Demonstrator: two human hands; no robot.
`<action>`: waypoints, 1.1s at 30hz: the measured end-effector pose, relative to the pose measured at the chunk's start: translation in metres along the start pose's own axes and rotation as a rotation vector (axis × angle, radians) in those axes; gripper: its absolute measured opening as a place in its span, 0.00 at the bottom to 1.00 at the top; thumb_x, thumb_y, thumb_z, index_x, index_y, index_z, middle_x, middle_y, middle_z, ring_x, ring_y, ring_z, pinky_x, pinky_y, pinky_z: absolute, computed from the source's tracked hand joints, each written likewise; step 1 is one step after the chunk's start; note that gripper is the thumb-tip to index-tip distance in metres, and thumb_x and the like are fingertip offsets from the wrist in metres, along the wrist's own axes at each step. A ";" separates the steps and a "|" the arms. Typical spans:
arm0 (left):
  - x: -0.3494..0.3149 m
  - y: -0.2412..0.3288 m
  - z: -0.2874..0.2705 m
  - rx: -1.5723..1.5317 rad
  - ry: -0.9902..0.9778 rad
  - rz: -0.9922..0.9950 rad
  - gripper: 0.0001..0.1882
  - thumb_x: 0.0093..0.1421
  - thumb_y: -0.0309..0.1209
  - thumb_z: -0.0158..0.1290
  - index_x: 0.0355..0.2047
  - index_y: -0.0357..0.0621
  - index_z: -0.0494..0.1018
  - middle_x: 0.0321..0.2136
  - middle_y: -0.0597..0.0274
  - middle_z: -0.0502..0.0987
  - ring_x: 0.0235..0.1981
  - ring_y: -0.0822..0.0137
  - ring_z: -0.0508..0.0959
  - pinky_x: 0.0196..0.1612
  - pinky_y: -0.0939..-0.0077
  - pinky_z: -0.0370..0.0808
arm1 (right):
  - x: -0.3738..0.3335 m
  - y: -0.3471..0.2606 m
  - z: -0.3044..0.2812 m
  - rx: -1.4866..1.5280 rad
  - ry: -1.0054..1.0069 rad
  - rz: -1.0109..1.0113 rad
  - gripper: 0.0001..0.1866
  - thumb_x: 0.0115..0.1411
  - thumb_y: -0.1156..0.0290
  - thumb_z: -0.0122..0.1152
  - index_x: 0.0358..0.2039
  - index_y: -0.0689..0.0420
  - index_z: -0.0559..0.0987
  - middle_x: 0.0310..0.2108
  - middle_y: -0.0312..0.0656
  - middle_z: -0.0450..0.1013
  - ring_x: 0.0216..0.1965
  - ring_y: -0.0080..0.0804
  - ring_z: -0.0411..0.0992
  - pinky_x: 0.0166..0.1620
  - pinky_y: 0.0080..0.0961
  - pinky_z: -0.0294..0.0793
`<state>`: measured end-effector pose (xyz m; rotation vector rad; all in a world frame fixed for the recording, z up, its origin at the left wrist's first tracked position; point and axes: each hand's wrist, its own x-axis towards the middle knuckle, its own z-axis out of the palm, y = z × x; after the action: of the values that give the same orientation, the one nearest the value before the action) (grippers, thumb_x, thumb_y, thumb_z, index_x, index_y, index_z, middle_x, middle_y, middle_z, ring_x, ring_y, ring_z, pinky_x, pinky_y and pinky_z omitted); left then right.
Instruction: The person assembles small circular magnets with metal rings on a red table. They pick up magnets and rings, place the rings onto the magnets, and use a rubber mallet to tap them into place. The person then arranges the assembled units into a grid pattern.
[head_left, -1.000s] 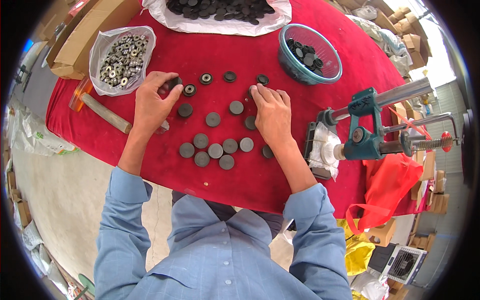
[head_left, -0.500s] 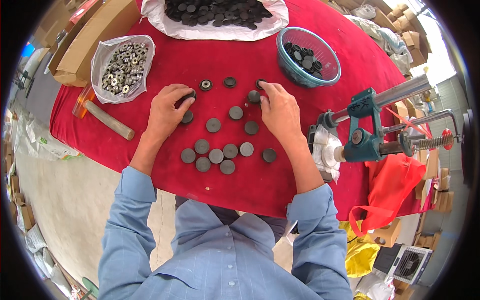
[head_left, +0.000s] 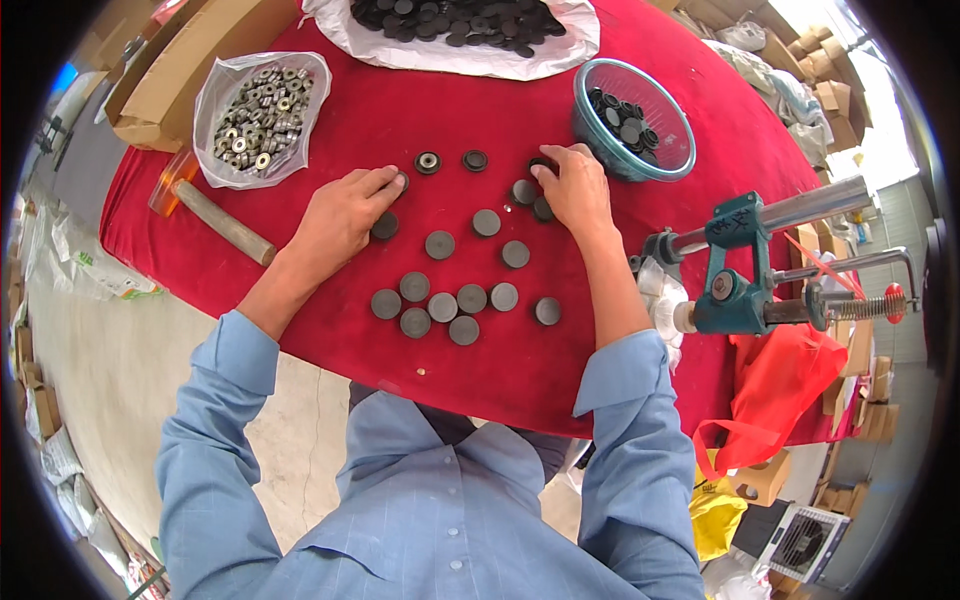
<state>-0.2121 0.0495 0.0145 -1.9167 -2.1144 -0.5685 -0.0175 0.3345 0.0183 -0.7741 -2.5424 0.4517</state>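
head view: on a red table (head_left: 330, 300), the left hand (head_left: 345, 210) presses fingertips on a dark disc (head_left: 384, 226); the right hand (head_left: 575, 185) pinches another disc (head_left: 541, 164) beside a blue bowl (head_left: 668, 165). the discs look small, stiff and light, best taken by the rim.

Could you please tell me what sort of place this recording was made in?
Probably a small workshop or assembly bench: a teal hand press is fixed at the edge of the red-covered table, with a bag of metal rings, a hammer and cardboard boxes around.
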 end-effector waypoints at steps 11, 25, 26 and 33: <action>-0.011 0.002 0.021 -0.209 0.201 -0.139 0.25 0.58 0.14 0.53 0.56 0.38 0.80 0.54 0.49 0.80 0.54 0.47 0.81 0.56 0.54 0.81 | 0.017 -0.072 0.011 0.412 -0.028 -0.111 0.14 0.56 0.73 0.75 0.44 0.55 0.87 0.32 0.48 0.82 0.37 0.50 0.83 0.44 0.43 0.81; -0.011 0.004 0.022 -0.207 0.192 -0.161 0.26 0.59 0.13 0.53 0.58 0.42 0.80 0.56 0.49 0.80 0.55 0.47 0.81 0.57 0.56 0.81 | -0.001 -0.099 0.062 0.148 0.041 -0.435 0.12 0.61 0.79 0.64 0.45 0.57 0.87 0.45 0.41 0.82 0.46 0.45 0.82 0.47 0.42 0.84; -0.011 0.004 0.022 -0.206 0.199 -0.163 0.26 0.58 0.14 0.53 0.57 0.42 0.80 0.56 0.50 0.80 0.55 0.47 0.81 0.57 0.55 0.80 | -0.004 -0.099 0.061 0.129 0.042 -0.437 0.14 0.61 0.80 0.63 0.46 0.57 0.87 0.46 0.42 0.82 0.48 0.45 0.82 0.48 0.42 0.84; -0.012 0.005 0.023 -0.198 0.207 -0.174 0.25 0.58 0.15 0.53 0.56 0.40 0.81 0.55 0.51 0.80 0.55 0.48 0.80 0.56 0.53 0.79 | -0.029 -0.100 0.058 -0.018 0.055 -0.502 0.25 0.58 0.83 0.60 0.57 0.59 0.83 0.56 0.48 0.80 0.55 0.47 0.80 0.56 0.43 0.81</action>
<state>-0.2036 0.0493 -0.0110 -1.6899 -2.1710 -1.0002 -0.0689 0.2279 0.0023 -0.1316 -2.5663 0.2344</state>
